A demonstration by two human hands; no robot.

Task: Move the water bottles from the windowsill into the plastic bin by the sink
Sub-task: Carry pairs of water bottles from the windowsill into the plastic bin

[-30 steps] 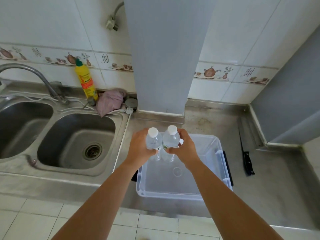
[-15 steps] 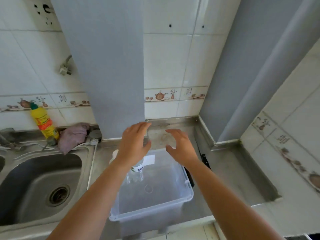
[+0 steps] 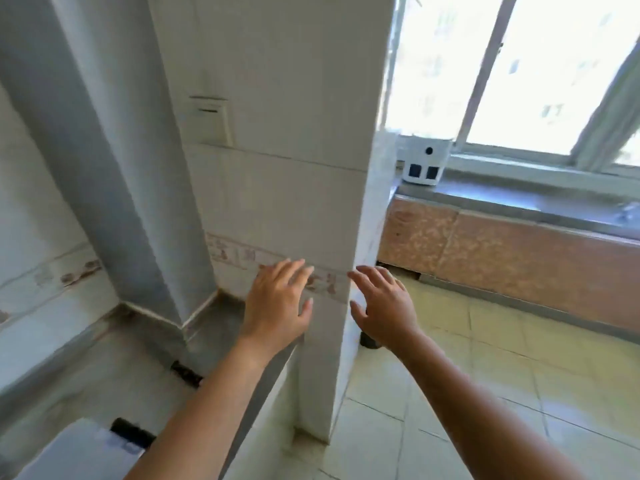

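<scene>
My left hand (image 3: 277, 303) and my right hand (image 3: 386, 306) are both held out in front of a white tiled pillar, fingers spread, with nothing in either. A corner of the clear plastic bin (image 3: 79, 452) shows at the bottom left on the steel counter. The grey windowsill (image 3: 519, 199) runs along the right under the window. A blurred pale shape at its far right edge (image 3: 627, 211) may be a bottle; I cannot tell. The bottles in the bin are out of view.
A white tiled pillar (image 3: 294, 168) stands between counter and window. On the sill's left end sits a small white device (image 3: 424, 159). A black knife handle (image 3: 185, 372) lies on the steel counter (image 3: 86, 358). Tiled floor (image 3: 485, 375) spreads to the right.
Both hands let go of the two bottles into the bin and came up open. My view has swung right, from the sink and bin toward the pillar and the window.
</scene>
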